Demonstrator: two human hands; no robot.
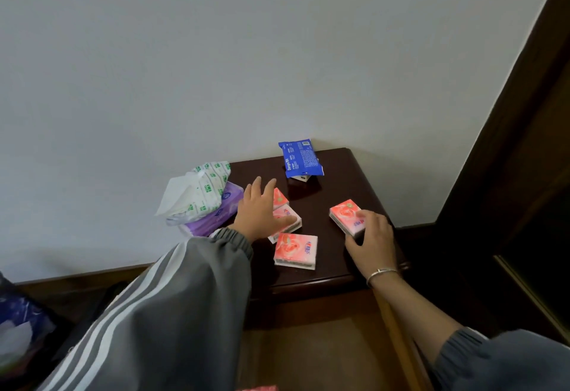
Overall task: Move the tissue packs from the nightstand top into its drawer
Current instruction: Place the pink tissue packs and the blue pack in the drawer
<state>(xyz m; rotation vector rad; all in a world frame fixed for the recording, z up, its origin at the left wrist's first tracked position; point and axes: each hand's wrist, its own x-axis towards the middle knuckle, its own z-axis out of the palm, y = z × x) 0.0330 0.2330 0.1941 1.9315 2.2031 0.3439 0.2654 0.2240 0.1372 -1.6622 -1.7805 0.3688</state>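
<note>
Several pink tissue packs lie on the dark nightstand top (345,174). My left hand (259,211) hovers with fingers spread over two of them, one (280,197) at the back and one (288,219) under my thumb. A third pack (295,250) lies free near the front edge. My right hand (371,236) grips the right-hand pink pack (344,214), fingers curled round its near end. The open drawer (324,353) shows below the top, its inside mostly hidden by my arms.
A blue pack (300,157) leans at the back by the wall. A green-and-white tissue pack (200,194) lies on a purple one (216,216) at the left edge. A dark wooden frame (509,159) rises on the right.
</note>
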